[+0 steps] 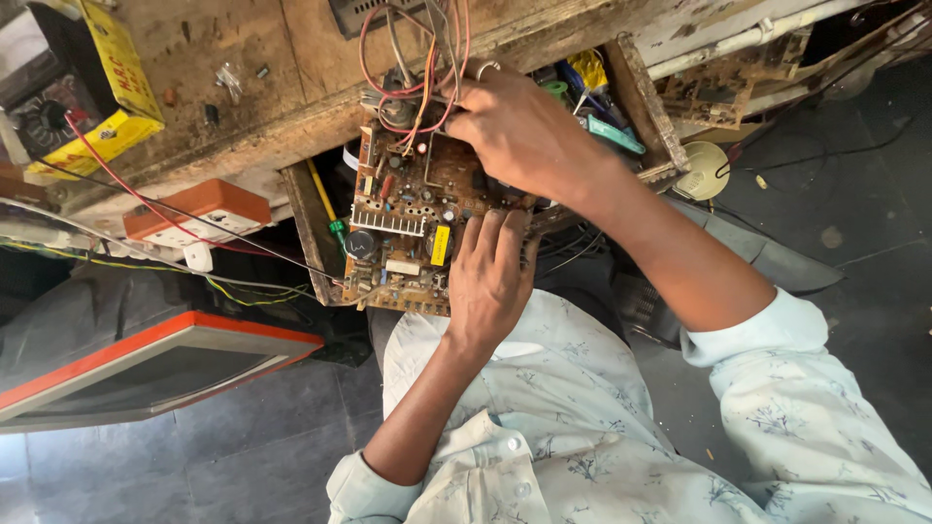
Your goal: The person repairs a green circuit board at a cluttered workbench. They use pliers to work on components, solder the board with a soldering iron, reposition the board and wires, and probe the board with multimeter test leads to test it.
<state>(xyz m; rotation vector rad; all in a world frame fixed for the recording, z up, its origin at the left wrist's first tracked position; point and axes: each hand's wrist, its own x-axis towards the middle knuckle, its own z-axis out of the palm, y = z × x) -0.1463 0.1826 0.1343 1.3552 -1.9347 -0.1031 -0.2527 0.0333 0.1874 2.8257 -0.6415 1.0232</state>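
Way off to the left of your hands there's a yellow multimeter sitting on the wooden workbench, with a red lead trailing down from it. Below that, an orange-topped switch box hangs near the bench edge, and lower still there's a screen with an orange frame, well apart from everything you're touching.

Moving in closer, a green-handled screwdriver sits just left of the brown circuit board, which is the thing you're working on. The board is tilted up in front of an open wooden drawer, right between your two hands.

Your left hand comes up from below and is laid on the lower right part of the board, fingers pressed flat and close together over its edge, so it's bracing the board rather than wrapping it. I can't tell if the thumb is hooked behind.

Your right hand is on the top right corner of the board, fingers curled in tight where the bundle of red and white wires meets it. Whether you're pinching a wire or the board itself is hidden by the knuckles.

Further right, past your right forearm, there's a second bare circuit board on the bench and a round cream disc below it
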